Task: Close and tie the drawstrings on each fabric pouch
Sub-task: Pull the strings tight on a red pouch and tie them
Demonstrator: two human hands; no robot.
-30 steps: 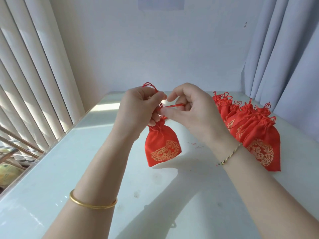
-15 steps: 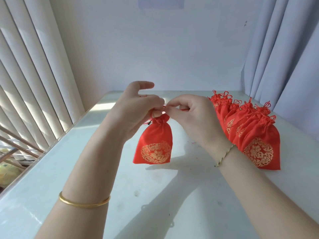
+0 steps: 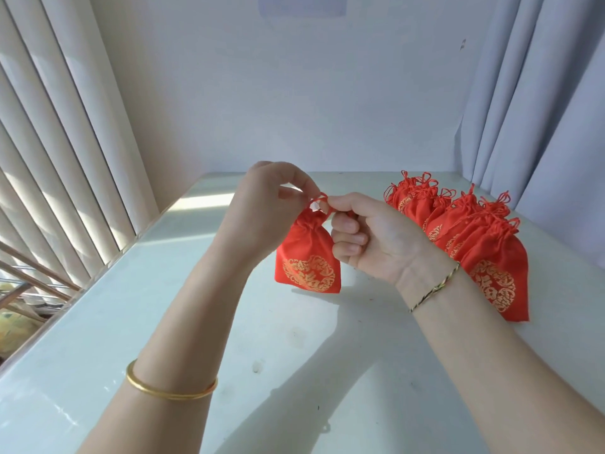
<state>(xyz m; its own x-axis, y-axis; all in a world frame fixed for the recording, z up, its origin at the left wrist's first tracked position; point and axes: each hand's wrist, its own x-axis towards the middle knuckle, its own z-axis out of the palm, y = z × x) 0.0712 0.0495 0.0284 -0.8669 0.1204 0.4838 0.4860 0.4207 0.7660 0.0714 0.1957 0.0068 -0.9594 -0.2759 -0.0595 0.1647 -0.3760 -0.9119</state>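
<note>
A small red fabric pouch (image 3: 307, 260) with a gold round emblem hangs over the pale table, its neck gathered tight. My left hand (image 3: 265, 208) pinches the red drawstring (image 3: 320, 200) just above the neck with thumb and forefinger. My right hand (image 3: 370, 234) pinches the same string from the right, its other fingers curled, palm towards me. The string forms a small loop between the two hands. A row of several more red pouches (image 3: 465, 237) with knotted strings lies overlapping at the right.
The glossy white table (image 3: 163, 306) runs to a white wall at the back. Vertical blinds (image 3: 49, 142) line the left edge; grey curtains (image 3: 540, 93) hang at the right behind the pouch row.
The pouch has swung and turned, so its emblem faces me squarely. My hands have drawn close over the neck, and the long string seen a second ago is now a short loop.
</note>
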